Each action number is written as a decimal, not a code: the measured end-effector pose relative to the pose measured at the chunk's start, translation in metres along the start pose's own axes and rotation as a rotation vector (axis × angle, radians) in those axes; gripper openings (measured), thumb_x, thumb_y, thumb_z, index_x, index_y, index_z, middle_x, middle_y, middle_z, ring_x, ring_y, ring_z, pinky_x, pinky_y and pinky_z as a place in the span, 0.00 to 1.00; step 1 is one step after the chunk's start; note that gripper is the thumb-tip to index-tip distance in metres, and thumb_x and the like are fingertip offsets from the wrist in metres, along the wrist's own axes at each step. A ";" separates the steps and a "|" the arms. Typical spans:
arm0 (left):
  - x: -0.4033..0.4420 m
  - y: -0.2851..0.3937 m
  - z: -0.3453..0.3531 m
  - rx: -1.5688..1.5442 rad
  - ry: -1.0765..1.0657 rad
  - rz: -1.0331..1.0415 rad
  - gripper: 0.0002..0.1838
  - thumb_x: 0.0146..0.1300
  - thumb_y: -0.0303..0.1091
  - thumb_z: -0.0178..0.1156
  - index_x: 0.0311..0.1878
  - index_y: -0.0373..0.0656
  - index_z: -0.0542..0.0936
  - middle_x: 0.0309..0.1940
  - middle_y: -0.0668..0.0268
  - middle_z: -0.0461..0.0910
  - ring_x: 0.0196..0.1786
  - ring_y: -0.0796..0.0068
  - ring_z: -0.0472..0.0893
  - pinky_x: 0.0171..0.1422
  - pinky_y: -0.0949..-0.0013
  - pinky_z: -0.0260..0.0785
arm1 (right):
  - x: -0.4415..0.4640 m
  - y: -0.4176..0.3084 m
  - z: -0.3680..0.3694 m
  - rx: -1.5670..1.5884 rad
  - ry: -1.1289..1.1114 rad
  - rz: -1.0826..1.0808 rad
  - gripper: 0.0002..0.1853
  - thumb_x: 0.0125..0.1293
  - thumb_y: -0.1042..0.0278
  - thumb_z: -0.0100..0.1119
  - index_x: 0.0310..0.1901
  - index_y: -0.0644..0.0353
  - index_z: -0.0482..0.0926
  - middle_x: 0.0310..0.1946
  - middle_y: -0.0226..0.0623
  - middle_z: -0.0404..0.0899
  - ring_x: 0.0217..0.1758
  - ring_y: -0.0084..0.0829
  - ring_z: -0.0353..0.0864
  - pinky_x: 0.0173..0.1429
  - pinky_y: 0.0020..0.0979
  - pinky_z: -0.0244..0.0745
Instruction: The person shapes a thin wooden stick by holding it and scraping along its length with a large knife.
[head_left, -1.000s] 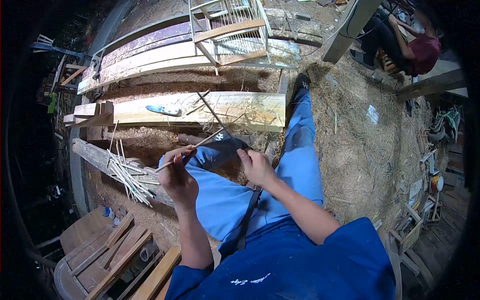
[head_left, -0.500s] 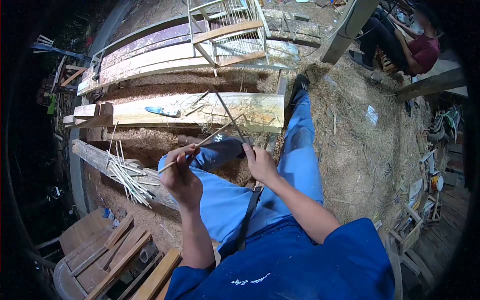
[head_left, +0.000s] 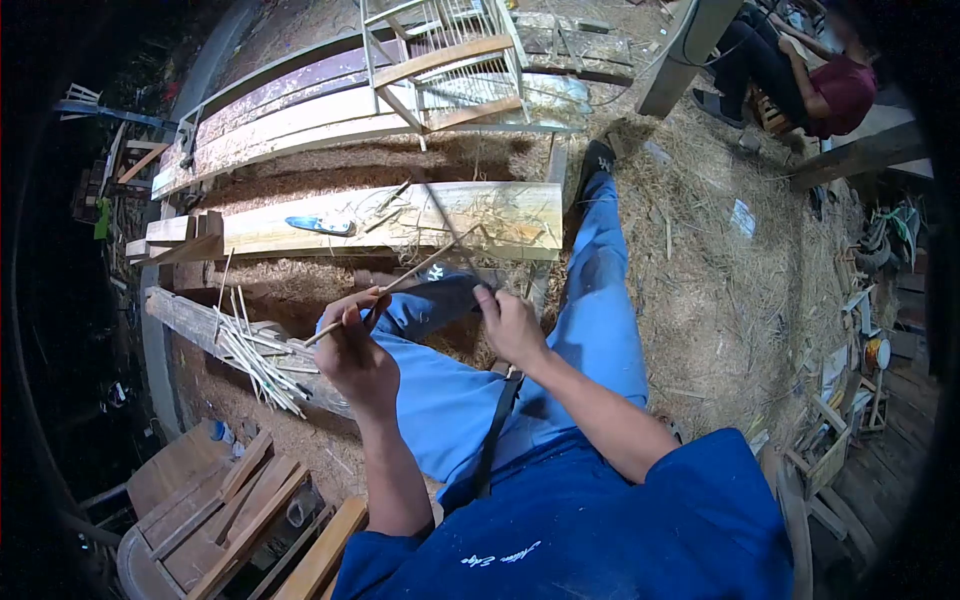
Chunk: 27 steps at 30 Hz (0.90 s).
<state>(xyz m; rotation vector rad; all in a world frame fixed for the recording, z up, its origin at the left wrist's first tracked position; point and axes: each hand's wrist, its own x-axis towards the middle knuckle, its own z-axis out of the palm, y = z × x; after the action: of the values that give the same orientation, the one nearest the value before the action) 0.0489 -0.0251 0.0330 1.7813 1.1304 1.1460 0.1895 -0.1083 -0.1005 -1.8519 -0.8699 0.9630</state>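
Note:
My left hand (head_left: 357, 350) is closed around a thin wooden stick (head_left: 418, 272), which slants up to the right over my knee. Its far tip lies in front of the plank. In my right hand (head_left: 512, 327) is the end of a long, thin, dark blade (head_left: 443, 214), blurred by motion; whether it is a knife or a file I cannot make out. The blade crosses the stick near the stick's tip. A bundle of similar thin sticks (head_left: 258, 352) rests on a rough board (head_left: 180, 313) left of my left hand.
In front lies a pale plank (head_left: 270, 236) with shavings and a blue pointed tool (head_left: 318, 225). A slatted wooden frame (head_left: 445, 65) stands on the bench (head_left: 265, 135) behind. A post (head_left: 680, 60) rises at the right, near a seated person (head_left: 835, 95). A chair (head_left: 150, 530) holds wood pieces.
My right hand has shifted slightly left with the dark blade, which is now blurred. My left hand and the stick have moved slightly left and down; the whole view has shifted a little.

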 end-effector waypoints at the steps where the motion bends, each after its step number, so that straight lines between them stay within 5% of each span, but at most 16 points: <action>1: 0.001 0.003 0.003 0.026 -0.006 0.032 0.16 0.82 0.31 0.41 0.44 0.31 0.76 0.43 0.54 0.80 0.48 0.65 0.84 0.53 0.59 0.84 | -0.004 -0.005 -0.003 -0.062 -0.038 -0.064 0.31 0.77 0.44 0.49 0.29 0.69 0.75 0.27 0.66 0.78 0.37 0.68 0.80 0.41 0.59 0.73; 4: 0.002 0.008 0.001 0.100 -0.017 0.050 0.17 0.82 0.33 0.41 0.44 0.31 0.76 0.42 0.55 0.81 0.48 0.66 0.84 0.53 0.59 0.84 | -0.002 0.016 0.011 -0.084 -0.035 -0.127 0.31 0.77 0.44 0.49 0.29 0.68 0.76 0.27 0.67 0.78 0.38 0.69 0.80 0.42 0.59 0.73; 6: 0.005 0.009 0.001 0.128 -0.028 0.062 0.17 0.82 0.34 0.42 0.43 0.31 0.76 0.42 0.55 0.81 0.47 0.67 0.84 0.53 0.60 0.85 | 0.010 0.025 0.006 0.008 0.005 0.100 0.31 0.77 0.43 0.48 0.30 0.68 0.76 0.27 0.67 0.78 0.38 0.69 0.79 0.41 0.59 0.72; 12: 0.002 0.009 0.009 0.087 -0.001 0.084 0.18 0.82 0.36 0.43 0.43 0.31 0.76 0.41 0.56 0.81 0.45 0.67 0.85 0.51 0.63 0.85 | -0.003 0.020 0.001 -0.065 0.001 0.009 0.31 0.78 0.42 0.45 0.34 0.69 0.77 0.29 0.66 0.79 0.39 0.68 0.80 0.42 0.58 0.72; 15: 0.003 0.009 0.005 0.074 0.002 0.053 0.18 0.82 0.35 0.42 0.43 0.30 0.76 0.40 0.56 0.81 0.44 0.67 0.84 0.51 0.63 0.84 | 0.011 0.037 0.002 -0.047 -0.050 0.209 0.33 0.78 0.40 0.43 0.34 0.69 0.78 0.30 0.66 0.80 0.40 0.66 0.81 0.45 0.59 0.72; 20: 0.003 0.005 0.005 0.239 0.016 0.159 0.16 0.81 0.33 0.46 0.41 0.33 0.79 0.36 0.57 0.82 0.42 0.68 0.85 0.46 0.66 0.82 | -0.003 0.034 0.007 -0.084 0.033 0.050 0.36 0.78 0.40 0.42 0.33 0.72 0.79 0.29 0.68 0.78 0.39 0.67 0.80 0.42 0.56 0.71; 22: 0.001 0.007 0.006 0.244 0.060 0.094 0.17 0.81 0.34 0.46 0.41 0.33 0.79 0.36 0.57 0.82 0.43 0.69 0.84 0.48 0.66 0.82 | 0.002 0.038 0.010 -0.043 0.010 0.175 0.36 0.77 0.37 0.41 0.36 0.70 0.81 0.33 0.68 0.80 0.44 0.68 0.81 0.49 0.57 0.73; 27: -0.003 0.009 0.009 -0.049 0.023 0.042 0.18 0.81 0.33 0.44 0.44 0.28 0.78 0.42 0.55 0.81 0.47 0.67 0.85 0.52 0.63 0.83 | 0.014 0.062 0.009 -0.080 -0.029 0.214 0.35 0.77 0.39 0.43 0.35 0.70 0.81 0.31 0.67 0.80 0.43 0.67 0.80 0.46 0.57 0.73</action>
<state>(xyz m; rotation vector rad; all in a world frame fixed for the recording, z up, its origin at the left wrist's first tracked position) 0.0590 -0.0315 0.0371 1.7657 1.0740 1.2120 0.1993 -0.1179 -0.1632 -2.0347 -0.7472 1.1016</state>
